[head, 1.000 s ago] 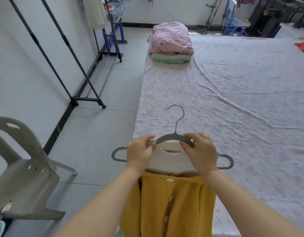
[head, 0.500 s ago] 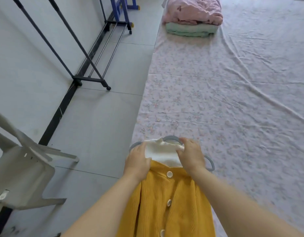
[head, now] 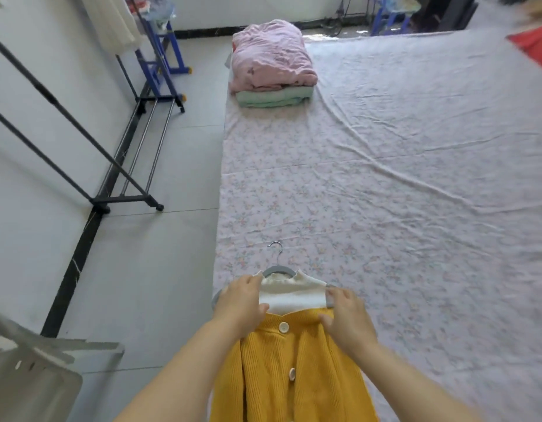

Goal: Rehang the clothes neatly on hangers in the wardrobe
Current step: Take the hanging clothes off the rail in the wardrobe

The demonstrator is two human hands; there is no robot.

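A yellow ribbed garment (head: 294, 367) with white buttons and a white collar part lies at the near edge of the bed. A grey hanger (head: 277, 269) sits inside its neck, hook pointing away from me. My left hand (head: 241, 303) grips the garment's left shoulder over the hanger arm. My right hand (head: 347, 318) grips the right shoulder, fingers curled on the fabric and hanger end. The hanger's arms are mostly hidden by cloth and hands.
The floral bed sheet (head: 400, 193) stretches ahead. Folded pink and green bedding (head: 272, 68) sits at its far left corner. A black clothes rack (head: 81, 141) stands along the left wall, a grey plastic chair (head: 29, 373) at lower left, red cloth (head: 534, 47) far right.
The white collar has been pulled over the hanger, whose arms are now mostly covered. Both hands have slid outward and down to the shoulders. The camera view has tilted and shifted.
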